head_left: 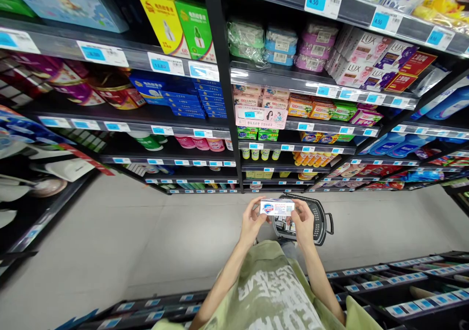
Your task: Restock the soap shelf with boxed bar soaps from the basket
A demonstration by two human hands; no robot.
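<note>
A small white soap box (277, 207) with a blue and red shield logo is held flat in front of me with both hands. My left hand (252, 222) grips its left end, fingers curled round it. My right hand (303, 221) grips the right end the same way. Right below the box, on the floor, stands a dark shopping basket (319, 222) with its handle down and a few items inside, partly hidden by my hands.
Black store shelves (234, 125) packed with soaps, detergents and boxed goods rise ahead, with blue price tags along the edges. More shelving runs on the left (32, 193) and behind me at the bottom right (403, 281). Pale floor (128, 242) lies between them.
</note>
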